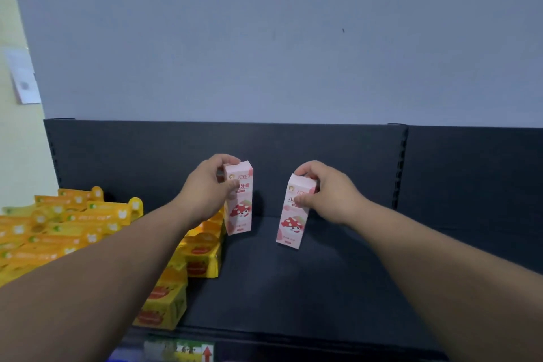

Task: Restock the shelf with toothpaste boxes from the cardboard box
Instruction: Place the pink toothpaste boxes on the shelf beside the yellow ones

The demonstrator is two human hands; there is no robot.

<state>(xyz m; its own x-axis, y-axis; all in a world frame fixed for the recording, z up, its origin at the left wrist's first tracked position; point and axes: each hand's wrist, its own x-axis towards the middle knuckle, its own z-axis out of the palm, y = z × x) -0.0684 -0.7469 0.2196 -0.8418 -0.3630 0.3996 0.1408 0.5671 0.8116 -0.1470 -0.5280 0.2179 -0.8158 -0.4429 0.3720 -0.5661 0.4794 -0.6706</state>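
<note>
Left hand (205, 188) grips first pink toothpaste box (239, 209); right hand (330, 194) grips second pink toothpaste box (292, 217), slightly tilted. Shelf (293, 288) beneath hands mostly unfilled: restocking apparently early. Yellow boxes (73, 220) left of left hand.

We stretch both bare arms forward, the forearms drawing closer together toward the wrists. Our left hand (205, 188) grips the upper end of a pink box (241, 214), with the fingers curled over its top and the thumb on the near face. That box hangs upright below the grip. Our right hand (330, 194) holds the top of a second pink box (289, 223) the same way. This one tilts, its lower end angled away from the palm. Our hands are near each other, not touching.
</note>
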